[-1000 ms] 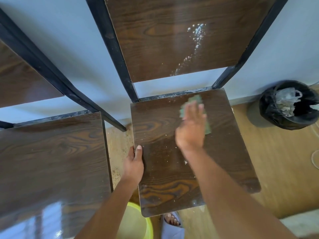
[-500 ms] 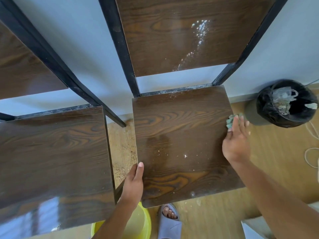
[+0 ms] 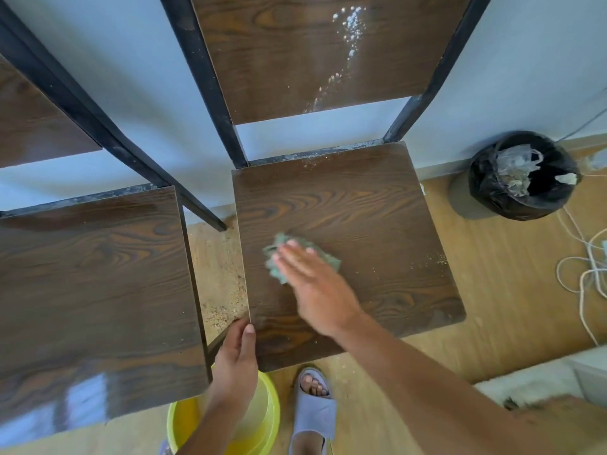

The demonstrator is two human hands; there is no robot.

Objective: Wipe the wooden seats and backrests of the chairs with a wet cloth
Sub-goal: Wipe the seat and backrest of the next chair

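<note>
Currently, a green cloth (image 3: pixel 302 257) is pressed flat against the middle of the wooden seat (image 3: pixel 361 224) of the centre chair by the right hand (image 3: pixel 315 287), whose fingers (image 3: pixel 289 254) are spread open over it rather than curled round it; the blur suggests a wiping stroke. The seat's near left edge is grasped by the left hand (image 3: pixel 238 353), the thumb lying on top and the other fingers hidden underneath, so the chair is apparently steadied. Pale crumbs are seen scattered near the seat's right edge (image 3: pixel 427 262) and along its far edge, and a white speckled streak (image 3: pixel 345 37) is left on the backrest (image 3: pixel 312 54) above, so the job is judged unfinished on this chair. A second chair seat (image 3: pixel 95 290) stands just to the left, glossy with reflection. The cloth is judged soft, limp and light, likely to bunch or slide if pushed from one corner, so it is best held under a flat palm with the fingers spread, or gathered into a pad for the upright backrest. The varnished wood looks smooth and stiff, and is probably slick when wet. A yellow bucket (image 3: pixel 262 421) sits on the floor near the person's sandalled foot (image 3: pixel 313 412), and a black-lined bin (image 3: pixel 522 175) stands to the far right.
</note>
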